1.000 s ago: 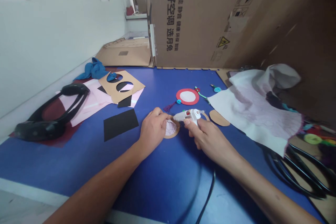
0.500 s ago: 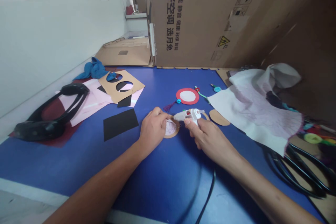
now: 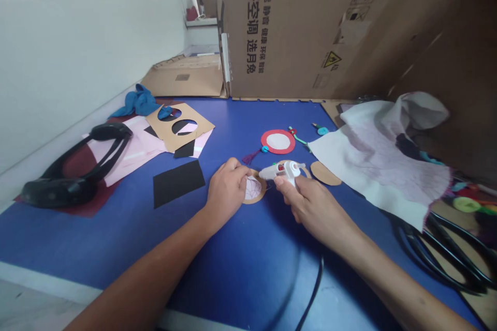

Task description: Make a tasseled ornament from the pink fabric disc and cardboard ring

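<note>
My left hand [image 3: 228, 186] grips the left edge of a round cardboard ring [image 3: 261, 194] that lies on the blue table. White fabric with purple lines [image 3: 253, 187] shows inside the ring. My right hand [image 3: 306, 199] is wrapped round a white glue gun [image 3: 285, 170], whose nozzle points left at the upper right rim of the ring. Whether the tip touches the ring is too small to tell. Just beyond lies a red ring with a white centre [image 3: 278, 141], with a purple tassel [image 3: 251, 156] beside it.
Black card [image 3: 178, 183], cut cardboard [image 3: 171, 134] and a black headset [image 3: 77, 170] lie on the left. On the right are a cardboard oval [image 3: 325, 174], white cloth [image 3: 380, 150] and black scissors [image 3: 438, 253]. A black cord [image 3: 314, 289] trails below my right hand.
My right hand and the glue gun have shifted slightly to the right, and the cord has swung right. My left hand stays on the ring.
</note>
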`<state>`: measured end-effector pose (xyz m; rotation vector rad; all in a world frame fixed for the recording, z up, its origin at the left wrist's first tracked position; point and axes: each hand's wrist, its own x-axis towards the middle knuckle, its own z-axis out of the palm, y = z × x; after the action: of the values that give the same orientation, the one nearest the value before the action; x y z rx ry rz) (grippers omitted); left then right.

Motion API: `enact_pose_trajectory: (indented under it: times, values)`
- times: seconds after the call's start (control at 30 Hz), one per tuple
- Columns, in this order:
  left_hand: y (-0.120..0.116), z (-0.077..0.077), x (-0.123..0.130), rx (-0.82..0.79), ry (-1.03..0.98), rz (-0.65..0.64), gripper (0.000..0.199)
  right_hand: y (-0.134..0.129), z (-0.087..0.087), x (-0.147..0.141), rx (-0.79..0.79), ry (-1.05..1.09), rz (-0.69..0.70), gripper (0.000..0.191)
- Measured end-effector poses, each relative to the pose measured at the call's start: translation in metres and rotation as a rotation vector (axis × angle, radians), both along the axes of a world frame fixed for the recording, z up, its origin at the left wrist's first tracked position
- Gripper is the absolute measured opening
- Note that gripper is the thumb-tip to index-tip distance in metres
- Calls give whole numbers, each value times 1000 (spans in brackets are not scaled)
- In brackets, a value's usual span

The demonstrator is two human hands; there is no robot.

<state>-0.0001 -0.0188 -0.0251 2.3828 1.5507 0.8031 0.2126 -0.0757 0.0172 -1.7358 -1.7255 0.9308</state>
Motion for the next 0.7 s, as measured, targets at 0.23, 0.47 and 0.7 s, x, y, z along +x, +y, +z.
enact_pose_trajectory:
  times: [0.23, 0.47, 0.7]
  values:
    - [0, 0, -1, 6, -9, 0, 26, -2, 1, 0, 4, -2, 0, 59]
    - [0, -1, -1, 18, -19, 0, 26, -1, 1, 0, -3, -22, -11, 58]
    - [0, 0, 0, 0, -35, -9, 28, 1, 2, -6, -5, -61, -3, 60]
